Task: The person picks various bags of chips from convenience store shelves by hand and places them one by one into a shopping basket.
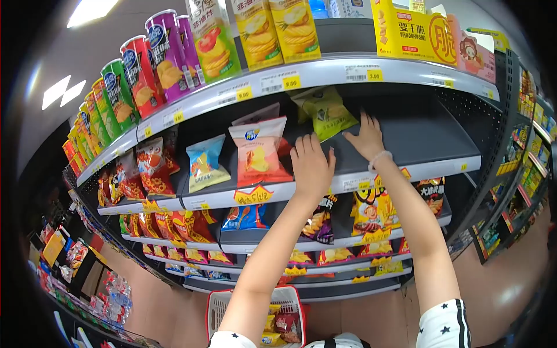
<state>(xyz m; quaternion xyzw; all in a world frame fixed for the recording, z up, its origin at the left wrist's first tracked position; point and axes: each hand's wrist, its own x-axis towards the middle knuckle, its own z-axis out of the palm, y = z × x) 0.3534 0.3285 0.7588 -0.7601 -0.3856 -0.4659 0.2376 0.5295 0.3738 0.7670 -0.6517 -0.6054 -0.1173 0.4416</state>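
Nearest, the pink-and-white chip bag (253, 153) stood close to the front edge of the shelf (429, 170), just beside the left hand (311, 165); a sideways swing of that wrist could have tipped it off, since it stood so near the lip; farther in, the green chip bag (329, 114) leaned at a tilt just beyond the hands, and an uneven push could have slid it deeper or toppled it, as nothing visible propped its right side; the left hand was unclenched, fingers extended and slightly parted near the bag's lower edge; the right hand (369, 139), a bracelet (381, 155) at its wrist, was spread wider, thumb toward the bag's lower right; neither visibly grasped anything, and whether a fingertip touched the green bag could not be told.
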